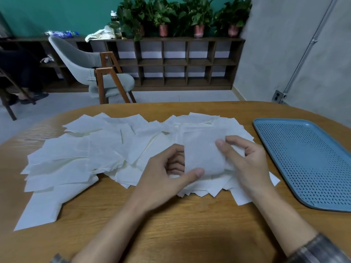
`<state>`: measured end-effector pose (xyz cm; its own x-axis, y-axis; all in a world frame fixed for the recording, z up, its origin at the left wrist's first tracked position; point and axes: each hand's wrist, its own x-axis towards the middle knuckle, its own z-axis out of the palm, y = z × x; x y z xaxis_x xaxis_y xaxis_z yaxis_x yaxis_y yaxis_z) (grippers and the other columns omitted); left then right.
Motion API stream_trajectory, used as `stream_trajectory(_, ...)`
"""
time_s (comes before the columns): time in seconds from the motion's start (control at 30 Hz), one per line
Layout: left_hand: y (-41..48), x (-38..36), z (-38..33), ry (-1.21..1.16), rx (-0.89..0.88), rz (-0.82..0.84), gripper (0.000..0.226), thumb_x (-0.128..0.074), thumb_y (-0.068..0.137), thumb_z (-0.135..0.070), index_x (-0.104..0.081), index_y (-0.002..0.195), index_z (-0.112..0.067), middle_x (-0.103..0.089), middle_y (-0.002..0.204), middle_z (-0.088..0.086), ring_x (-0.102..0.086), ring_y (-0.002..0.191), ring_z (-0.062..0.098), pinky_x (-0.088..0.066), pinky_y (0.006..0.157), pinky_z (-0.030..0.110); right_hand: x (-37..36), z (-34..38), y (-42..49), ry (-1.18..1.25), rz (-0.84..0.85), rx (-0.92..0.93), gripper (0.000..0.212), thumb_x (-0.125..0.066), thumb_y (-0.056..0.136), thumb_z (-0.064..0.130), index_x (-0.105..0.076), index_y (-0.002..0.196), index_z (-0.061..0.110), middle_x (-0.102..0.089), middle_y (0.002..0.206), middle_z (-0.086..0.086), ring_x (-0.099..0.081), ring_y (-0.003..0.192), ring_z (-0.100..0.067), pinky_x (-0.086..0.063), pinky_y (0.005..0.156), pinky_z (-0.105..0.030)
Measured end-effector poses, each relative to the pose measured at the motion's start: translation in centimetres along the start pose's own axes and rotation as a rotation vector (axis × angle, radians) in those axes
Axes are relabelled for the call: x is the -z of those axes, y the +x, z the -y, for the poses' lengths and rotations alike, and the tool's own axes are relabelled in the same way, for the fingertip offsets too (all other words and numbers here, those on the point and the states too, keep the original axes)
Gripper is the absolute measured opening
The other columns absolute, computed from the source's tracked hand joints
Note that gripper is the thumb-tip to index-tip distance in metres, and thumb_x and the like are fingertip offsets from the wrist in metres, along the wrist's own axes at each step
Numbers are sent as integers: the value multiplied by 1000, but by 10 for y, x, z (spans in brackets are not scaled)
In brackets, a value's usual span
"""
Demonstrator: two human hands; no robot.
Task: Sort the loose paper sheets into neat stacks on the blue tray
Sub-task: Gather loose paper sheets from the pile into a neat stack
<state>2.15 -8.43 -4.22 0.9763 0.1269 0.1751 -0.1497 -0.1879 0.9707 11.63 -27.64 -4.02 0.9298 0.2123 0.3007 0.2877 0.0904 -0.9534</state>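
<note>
**Mia:** What is on the big counter (pixel 171 224)?

**Ben:** A wide pile (pixel 85 149) of white sheets lies across its middle. They are all crooked and lie on top of each other. The blue tray (pixel 275 121) sits on the right, just beside the pile. I think no stack is started on it yet.

**Mia:** And the sheet (pixel 201 152) in the hands?

**Ben:** It is one sheet, held up just over the near right part of the pile. I would lift it free first, so no other sheet comes along. It looks thin and floppy, so it is best held flat on two sides. Then I would carry it right and lay it in a corner of the tray, with its edges straight along the rim. The next ones can go right on top.

**Mia:** What could go wrong?

**Ben:** A quick pull may drag the pile or bend the sheet. Go slow.

**Mia:** How are the hands?

**Ben:** Both arms reach in from the bottom. The right hand (pixel 247 164) holds the sheet's right edge. The left hand (pixel 163 179) holds its lower left corner.

**Mia:** And the fingers?

**Ben:** The left fingers (pixel 174 162) curl behind the paper, and the left thumb (pixel 191 174) presses on the front. The right thumb (pixel 222 147) lies on the front too, and the other fingers bend behind. So both hands pinch the sheet.
</note>
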Motion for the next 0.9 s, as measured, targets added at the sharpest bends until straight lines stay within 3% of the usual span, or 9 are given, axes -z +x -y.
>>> stream_trajectory(0.1,1,-3,0,-34,20,29,23,-82,89,-7,-72,105,-20,-67,79,-9,-58,70,9,-48,68,19,5,-4,4,78,-13,-55,11,-80,84,33,-84,90,25,-81,104,-3,-75,105,-24,-56,100,-45)
stream_trajectory(0.17,3,2,0,-83,9,-35,24,-78,92,-4,-72,107,-21,-67,81,0,-62,72,14,-51,69,21,5,-5,3,87,12,-87,14,-80,85,31,-84,92,19,-81,106,-7,-75,106,-30,-53,106,-52)
stream_trajectory(0.33,4,22,-7,9,-87,-254,19,-74,95,-7,-74,109,-21,-74,98,-3,-52,49,-5,-38,50,9,7,-4,1,185,158,-194,6,-77,85,19,-81,86,15,-80,108,-13,-75,107,-35,-54,97,-44)
stream_trajectory(0.4,5,24,-7,28,-103,-267,18,-75,94,-4,-75,108,-16,-76,107,-6,-60,63,-9,-38,53,6,5,-2,-2,191,253,-240,17,-74,87,16,-82,102,13,-79,114,-13,-75,110,-32,-54,98,-42)
stream_trajectory(0.5,7,26,-4,52,-106,-254,19,-79,91,-4,-76,105,-16,-76,108,-14,-68,92,-2,-41,62,7,3,-2,-4,105,371,-278,28,-82,90,21,-80,116,14,-78,121,-10,-74,115,-28,-54,99,-42)
stream_trajectory(0.6,7,25,-1,82,-91,-217,19,-81,90,-9,-76,104,-21,-75,103,-19,-69,98,1,-43,67,9,1,-6,-5,42,394,-310,43,-84,81,38,-78,119,19,-78,121,-5,-73,116,-25,-54,98,-43)
stream_trajectory(0.9,8,25,2,145,-85,-167,20,-81,91,-14,-76,104,-27,-74,107,-21,-68,106,1,-47,75,10,-6,0,-8,-16,354,-258,36,-74,90,28,-71,125,26,-78,121,7,-72,116,-12,-55,100,-37)
